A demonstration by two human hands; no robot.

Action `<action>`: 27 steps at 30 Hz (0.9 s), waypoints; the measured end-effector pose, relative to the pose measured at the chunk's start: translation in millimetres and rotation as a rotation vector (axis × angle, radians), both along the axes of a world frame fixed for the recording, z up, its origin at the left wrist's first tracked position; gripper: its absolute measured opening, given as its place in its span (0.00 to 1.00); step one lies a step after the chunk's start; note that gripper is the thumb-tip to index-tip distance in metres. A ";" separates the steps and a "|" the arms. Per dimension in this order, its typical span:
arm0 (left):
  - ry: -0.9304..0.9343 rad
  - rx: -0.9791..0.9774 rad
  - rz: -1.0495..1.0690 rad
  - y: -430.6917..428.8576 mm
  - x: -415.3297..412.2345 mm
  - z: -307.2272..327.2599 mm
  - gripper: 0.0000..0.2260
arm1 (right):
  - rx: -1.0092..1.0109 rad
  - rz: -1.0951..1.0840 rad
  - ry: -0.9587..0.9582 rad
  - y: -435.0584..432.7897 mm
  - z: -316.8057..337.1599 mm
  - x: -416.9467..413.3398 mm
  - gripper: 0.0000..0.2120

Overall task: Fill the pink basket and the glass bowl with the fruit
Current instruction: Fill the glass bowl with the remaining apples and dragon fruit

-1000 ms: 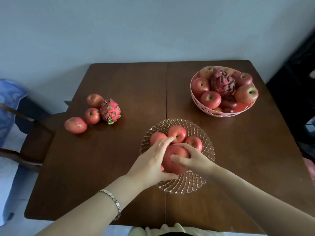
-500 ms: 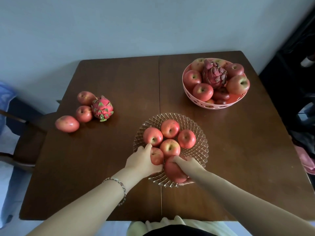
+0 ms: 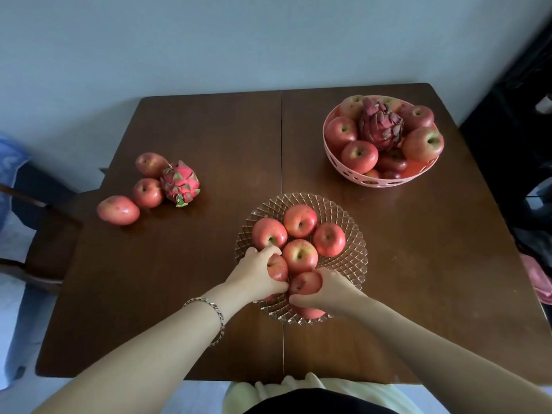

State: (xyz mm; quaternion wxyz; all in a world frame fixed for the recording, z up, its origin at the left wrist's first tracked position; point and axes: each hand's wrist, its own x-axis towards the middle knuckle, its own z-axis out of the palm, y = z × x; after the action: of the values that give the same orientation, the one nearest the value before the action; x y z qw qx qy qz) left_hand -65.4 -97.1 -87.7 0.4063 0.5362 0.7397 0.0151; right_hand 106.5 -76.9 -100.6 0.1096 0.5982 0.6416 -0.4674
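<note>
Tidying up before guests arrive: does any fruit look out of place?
Yes: three apples and a dragon fruit sit loose at the table's left edge, outside the glass bowl and pink basket.

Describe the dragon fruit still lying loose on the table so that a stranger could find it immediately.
Look at the left part of the dark wooden table, where a small group of fruit lies loose. The dragon fruit is at the right end of this group, touching round red apples. Only it has bright pink skin with green-tipped scales.

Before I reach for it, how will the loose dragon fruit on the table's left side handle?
The dragon fruit looks rigid and oval, so a push may roll it. Its scales should aid grip. It touches an apple, so lifting may nudge that.
</note>
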 end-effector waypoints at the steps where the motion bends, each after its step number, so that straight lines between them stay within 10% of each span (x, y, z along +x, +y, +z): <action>1: 0.000 0.001 -0.004 1.0 -0.5 0.8 0.28 | -0.016 -0.022 0.027 1.5 0.9 0.3 0.36; 14: -0.101 -0.024 -0.003 12.0 -6.9 2.5 0.26 | 0.031 -0.076 -0.055 -13.2 -1.2 -5.6 0.47; 27: -0.025 0.149 0.035 3.4 0.7 -12.1 0.25 | -0.149 -0.105 0.165 -1.8 -11.1 -7.2 0.31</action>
State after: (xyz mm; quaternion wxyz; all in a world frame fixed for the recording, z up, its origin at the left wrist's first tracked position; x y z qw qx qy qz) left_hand -64.8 -93.6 -99.8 0.3742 0.5516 0.7407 0.0838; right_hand 99.4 -78.8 -111.6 0.0761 0.5806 0.5799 -0.5664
